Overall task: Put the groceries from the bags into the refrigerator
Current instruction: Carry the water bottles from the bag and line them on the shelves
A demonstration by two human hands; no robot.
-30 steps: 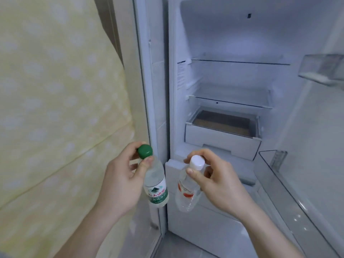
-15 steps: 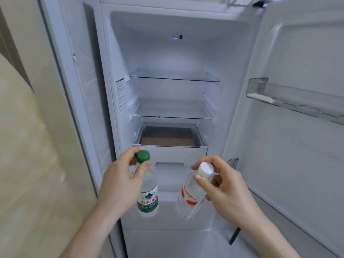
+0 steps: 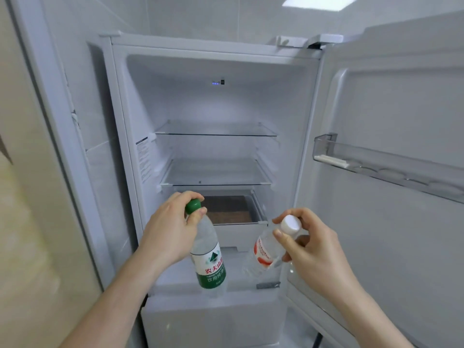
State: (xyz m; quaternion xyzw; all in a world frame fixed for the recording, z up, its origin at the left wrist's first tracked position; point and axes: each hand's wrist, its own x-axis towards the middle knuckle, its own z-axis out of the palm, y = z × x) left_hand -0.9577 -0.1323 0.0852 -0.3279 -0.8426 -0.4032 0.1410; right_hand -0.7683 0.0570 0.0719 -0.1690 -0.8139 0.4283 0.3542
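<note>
1. Two water bottles held up before the open refrigerator (image 3: 120,101): green-capped bottle (image 3: 209,257), green label, hanging near upright; white-capped bottle (image 3: 266,249), red-and-white label, tilted with its base toward the cabinet.
2. Left hand (image 3: 168,237) pinching the green-capped bottle at neck and cap, fingers curled around the top; right hand (image 3: 311,252) pinching the white-capped bottle just under its cap, thumb in front, fingers behind.
3. Both bottles outside the cabinet, in front of the crisper drawer (image 3: 241,234), touching nothing inside and well apart from each other.
4. Upper glass shelf (image 3: 216,130) and lower glass shelf (image 3: 216,173) bare; drawer showing only a brownish floor; clear door bin (image 3: 391,169) on the open door at right holding nothing visible.
5. Judged early in the task: nothing yet stored, both bottles waiting for a shelf or the door bin.
6. Bags out of view, so remaining groceries impossible to count.
</note>
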